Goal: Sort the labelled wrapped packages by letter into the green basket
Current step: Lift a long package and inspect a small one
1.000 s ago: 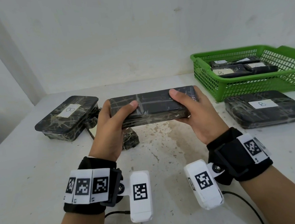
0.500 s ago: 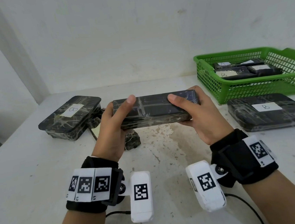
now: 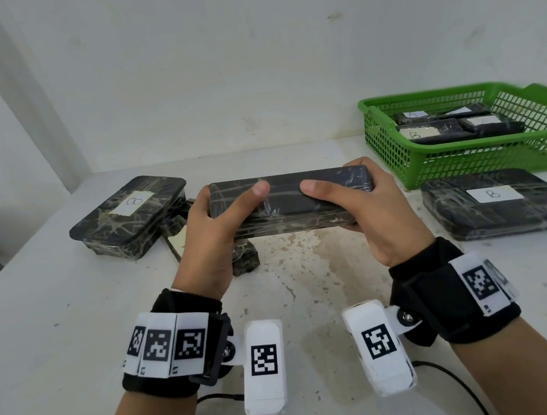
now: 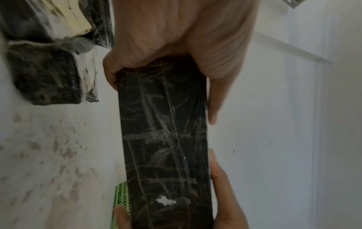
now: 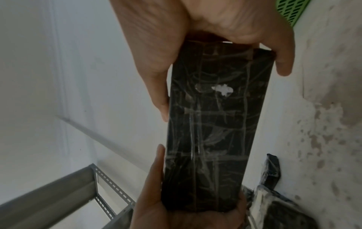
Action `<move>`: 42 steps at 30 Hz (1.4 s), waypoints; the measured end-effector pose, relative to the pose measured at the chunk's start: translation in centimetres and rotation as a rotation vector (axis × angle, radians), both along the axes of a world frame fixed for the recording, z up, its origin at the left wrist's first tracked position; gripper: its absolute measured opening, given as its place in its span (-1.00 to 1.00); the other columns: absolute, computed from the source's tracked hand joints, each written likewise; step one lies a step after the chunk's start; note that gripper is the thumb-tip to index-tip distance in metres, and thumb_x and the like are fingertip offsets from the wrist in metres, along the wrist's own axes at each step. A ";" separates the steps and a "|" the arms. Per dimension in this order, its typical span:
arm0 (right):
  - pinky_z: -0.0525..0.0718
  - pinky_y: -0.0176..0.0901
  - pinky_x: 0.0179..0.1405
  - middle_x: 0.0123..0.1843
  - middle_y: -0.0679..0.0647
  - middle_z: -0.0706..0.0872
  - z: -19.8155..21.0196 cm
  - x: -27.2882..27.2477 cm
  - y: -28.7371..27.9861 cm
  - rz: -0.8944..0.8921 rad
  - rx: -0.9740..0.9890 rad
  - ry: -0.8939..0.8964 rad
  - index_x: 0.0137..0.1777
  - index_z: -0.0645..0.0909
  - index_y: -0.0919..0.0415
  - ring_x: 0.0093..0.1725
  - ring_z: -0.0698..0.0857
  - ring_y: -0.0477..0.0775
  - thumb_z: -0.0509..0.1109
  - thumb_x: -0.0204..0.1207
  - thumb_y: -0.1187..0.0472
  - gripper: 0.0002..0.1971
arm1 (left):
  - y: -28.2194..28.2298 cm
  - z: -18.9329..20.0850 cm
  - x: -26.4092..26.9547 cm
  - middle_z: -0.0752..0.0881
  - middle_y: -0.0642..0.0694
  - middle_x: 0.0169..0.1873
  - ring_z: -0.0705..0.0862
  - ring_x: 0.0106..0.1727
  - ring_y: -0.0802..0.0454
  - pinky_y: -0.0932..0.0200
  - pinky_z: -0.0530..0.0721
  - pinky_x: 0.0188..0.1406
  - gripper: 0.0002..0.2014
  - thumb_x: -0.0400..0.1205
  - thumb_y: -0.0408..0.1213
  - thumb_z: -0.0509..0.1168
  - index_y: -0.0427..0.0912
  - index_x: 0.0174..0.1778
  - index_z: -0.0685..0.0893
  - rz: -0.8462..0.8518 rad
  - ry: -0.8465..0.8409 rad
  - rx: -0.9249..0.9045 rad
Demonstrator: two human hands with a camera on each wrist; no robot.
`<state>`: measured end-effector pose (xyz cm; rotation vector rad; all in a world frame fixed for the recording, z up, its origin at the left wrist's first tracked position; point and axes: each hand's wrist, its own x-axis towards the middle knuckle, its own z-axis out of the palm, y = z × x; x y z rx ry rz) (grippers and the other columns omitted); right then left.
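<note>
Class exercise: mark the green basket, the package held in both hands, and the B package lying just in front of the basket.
green basket point(image 3: 384, 147): head view, left mesh wall.
held package point(image 3: 283, 185): head view, top face between the thumbs.
B package point(image 3: 463, 206): head view, top face left of its label.

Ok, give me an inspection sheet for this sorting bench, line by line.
Surface: white table, stained and speckled in the middle.
Job's things: long wrapped package held off the table, no label showing; green basket at right rear holds several labelled packages; a B-labelled package lies in front of it, another B-labelled package at left.
Clutter: small wrapped lump and partly hidden wrapped bits below the left hand.
Grippers: left hand and right hand each grip one end of the long package.
Cables: black cable near right wrist.
Surroundings: white walls; grey slotted shelf frame.
</note>
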<state>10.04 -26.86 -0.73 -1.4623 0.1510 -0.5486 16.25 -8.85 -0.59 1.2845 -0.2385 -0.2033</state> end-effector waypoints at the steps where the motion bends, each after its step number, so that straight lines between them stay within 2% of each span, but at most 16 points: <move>1: 0.63 -0.25 -0.19 -0.19 -0.02 0.70 0.0 0.0 0.1 0.007 -0.003 0.000 -0.15 0.49 0.03 -0.15 0.76 -0.02 0.75 0.15 0.02 -0.53 | 0.1 -0.2 0.2 0.54 -0.23 0.51 0.65 0.41 -0.18 -0.22 0.56 0.44 0.31 0.01 0.13 0.76 -0.08 0.67 0.28 0.018 0.006 -0.002; 5: 0.62 -0.42 -0.35 -0.32 -0.17 0.71 0.2 -0.3 0.7 0.051 0.026 0.005 -0.11 0.49 0.08 -0.30 0.75 -0.21 0.65 0.08 -0.13 -0.48 | 0.2 -0.5 0.6 0.60 -0.26 0.45 0.72 0.31 -0.16 -0.20 0.61 0.40 0.28 0.04 -0.02 0.73 -0.09 0.68 0.24 0.040 0.027 -0.010; 11: 0.63 -0.39 -0.34 -0.28 -0.11 0.73 0.2 -0.1 0.0 -0.010 0.027 0.023 -0.17 0.50 0.06 -0.23 0.77 -0.12 0.70 0.28 0.08 -0.62 | -0.1 -0.2 0.2 0.62 -0.18 0.45 0.64 0.42 -0.15 -0.26 0.51 0.48 0.17 0.16 0.27 0.68 -0.17 0.62 0.37 -0.024 0.018 0.031; 14: 0.66 -0.31 -0.24 -0.20 -0.04 0.71 0.4 -0.3 0.2 0.021 0.027 0.033 -0.13 0.49 0.08 -0.22 0.75 -0.11 0.67 0.23 -0.04 -0.57 | 0.1 -0.4 0.4 0.75 -0.19 0.27 0.75 0.27 -0.11 -0.20 0.59 0.41 -0.10 0.35 0.02 0.60 -0.26 0.56 0.42 -0.006 0.017 -0.013; 16: 0.66 -0.21 -0.13 -0.12 0.02 0.68 0.5 -0.3 0.4 0.046 0.011 0.063 -0.10 0.48 0.07 -0.19 0.70 -0.08 0.59 0.19 -0.18 -0.52 | 0.3 -0.4 0.6 0.73 -0.20 0.31 0.76 0.25 -0.10 -0.24 0.58 0.42 0.02 0.30 0.00 0.61 -0.25 0.64 0.32 -0.004 0.040 -0.037; 18: 0.67 -0.15 -0.05 -0.08 0.06 0.66 0.5 -0.3 0.3 0.048 0.001 0.080 -0.07 0.49 0.08 -0.16 0.68 -0.05 0.57 0.33 -0.13 -0.59 | 0.3 -0.4 0.7 0.69 -0.21 0.36 0.76 0.26 -0.09 -0.25 0.56 0.45 0.13 0.23 0.03 0.63 -0.25 0.68 0.25 -0.003 0.043 -0.058; 21: 0.66 -0.15 -0.04 -0.08 0.05 0.66 0.7 -0.3 0.0 0.045 -0.013 0.091 -0.06 0.49 0.08 -0.14 0.68 -0.06 0.53 0.46 -0.06 -0.68 | 0.3 -0.3 0.6 0.74 -0.19 0.28 0.77 0.23 -0.08 -0.20 0.61 0.40 0.09 0.24 0.02 0.61 -0.30 0.65 0.30 -0.021 0.039 -0.063; 24: 0.62 -0.12 0.00 -0.18 -0.10 0.70 1.0 -0.6 0.1 0.080 -0.015 0.104 -0.08 0.52 0.06 -0.21 0.70 -0.17 0.40 0.35 -0.30 -0.57 | 0.4 -0.3 0.8 0.77 -0.22 0.23 0.78 0.22 -0.11 -0.16 0.70 0.27 -0.02 0.38 -0.08 0.59 -0.35 0.65 0.28 -0.010 0.073 -0.098; 26: 0.64 -0.12 0.03 -0.26 -0.22 0.76 1.3 -0.7 0.1 0.101 0.018 0.121 -0.05 0.59 0.03 -0.23 0.74 -0.25 0.25 0.25 -0.43 -0.45 | 0.5 -0.2 0.9 0.77 -0.26 0.23 0.77 0.24 -0.16 -0.14 0.75 0.16 -0.17 0.46 -0.10 0.55 -0.37 0.58 0.40 -0.011 0.087 -0.120; 28: 0.69 -0.07 0.07 -0.16 -0.14 0.81 1.4 -0.7 -0.2 0.098 0.080 0.131 -0.01 0.65 -0.03 -0.11 0.78 -0.16 0.15 0.32 -0.45 -0.44 | 0.5 0.0 0.8 0.74 -0.30 0.27 0.74 0.28 -0.19 -0.17 0.74 0.16 -0.26 0.47 -0.05 0.48 -0.39 0.50 0.50 -0.017 0.096 -0.134; 30: 0.73 -0.03 0.01 -0.10 -0.02 0.77 1.7 -0.8 -0.5 0.082 0.158 0.161 -0.02 0.64 0.01 -0.06 0.78 0.01 0.13 0.50 -0.40 -0.49 | 0.5 0.2 0.6 0.74 -0.27 0.29 0.75 0.28 -0.16 -0.20 0.72 0.21 -0.28 0.47 0.00 0.40 -0.36 0.49 0.53 -0.017 0.108 -0.153; 32: 0.76 -0.11 -0.16 0.03 0.05 0.78 1.9 -0.9 -0.5 0.125 0.194 0.210 0.09 0.64 0.01 -0.10 0.82 0.13 0.14 0.59 -0.34 -0.53 | 0.6 0.4 0.5 0.74 -0.21 0.30 0.74 0.29 -0.11 -0.21 0.69 0.23 -0.29 0.47 0.04 0.36 -0.28 0.51 0.53 -0.026 0.115 -0.175; 35: 0.64 -0.28 -0.55 0.20 0.05 0.79 2.1 -1.0 0.0 0.278 0.252 0.223 0.30 0.62 -0.07 -0.39 0.79 0.10 0.16 0.49 -0.38 -0.45 | 0.7 0.5 0.4 0.75 -0.17 0.29 0.74 0.30 -0.10 -0.23 0.65 0.28 -0.30 0.48 0.05 0.34 -0.24 0.51 0.54 -0.035 0.114 -0.191; 37: 0.53 -0.36 -0.69 0.18 0.05 0.80 2.1 -1.1 0.4 0.390 0.377 0.148 0.32 0.63 -0.03 -0.41 0.79 0.06 0.17 0.45 -0.32 -0.43 | 0.7 0.4 0.4 0.76 -0.16 0.28 0.73 0.31 -0.11 -0.25 0.63 0.32 -0.36 0.51 0.06 0.31 -0.22 0.47 0.58 -0.048 0.112 -0.187; 39: 0.54 -0.42 -0.71 0.14 0.14 0.81 2.2 -1.3 0.6 0.485 0.563 0.055 0.27 0.65 0.09 -0.28 0.84 0.10 0.22 0.51 -0.17 -0.52 | 0.8 0.4 0.4 0.76 -0.17 0.28 0.72 0.32 -0.12 -0.27 0.62 0.33 -0.45 0.58 0.08 0.25 -0.18 0.41 0.63 -0.072 0.097 -0.174; 42: 0.74 -0.38 -0.48 0.11 0.26 0.80 2.2 -1.3 0.3 0.551 0.763 -0.080 0.29 0.56 0.28 -0.12 0.86 0.19 0.27 0.53 0.05 -0.58 | 0.8 0.4 0.4 0.75 -0.17 0.29 0.72 0.31 -0.10 -0.24 0.62 0.30 -0.47 0.61 0.11 0.28 -0.17 0.38 0.65 -0.067 0.075 -0.139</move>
